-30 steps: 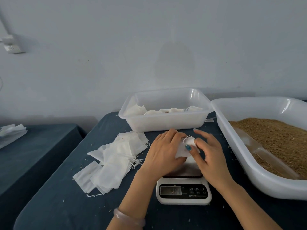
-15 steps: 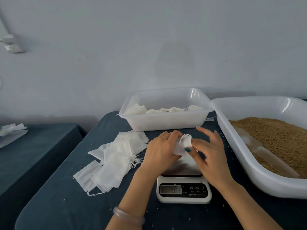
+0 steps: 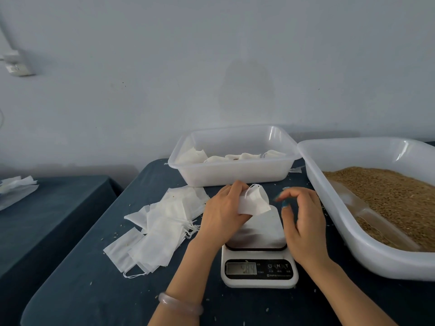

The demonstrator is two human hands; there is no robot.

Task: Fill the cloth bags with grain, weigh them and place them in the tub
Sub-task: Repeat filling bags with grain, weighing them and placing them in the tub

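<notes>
My left hand (image 3: 223, 211) grips a filled white cloth bag (image 3: 255, 201) just above the far edge of the kitchen scale (image 3: 257, 252). My right hand (image 3: 302, 215) hovers beside the bag with loosely curled fingers, blurred and holding nothing. The clear tub (image 3: 233, 171) behind the scale holds several filled bags. A large white basin (image 3: 339, 208) on the right holds brown grain (image 3: 388, 191) and a clear scoop (image 3: 367, 215). A pile of empty cloth bags (image 3: 162, 222) lies left of the scale.
The dark blue tablecloth (image 3: 94, 290) has scattered grains on it. A second dark table (image 3: 47, 208) on the left carries white cloth pieces (image 3: 16, 187). A grey wall stands close behind, with a socket (image 3: 17, 67) at upper left.
My right hand has let go of the bag and drawn away to the right. The left hand now holds the bag alone, lifted slightly toward the tub.
</notes>
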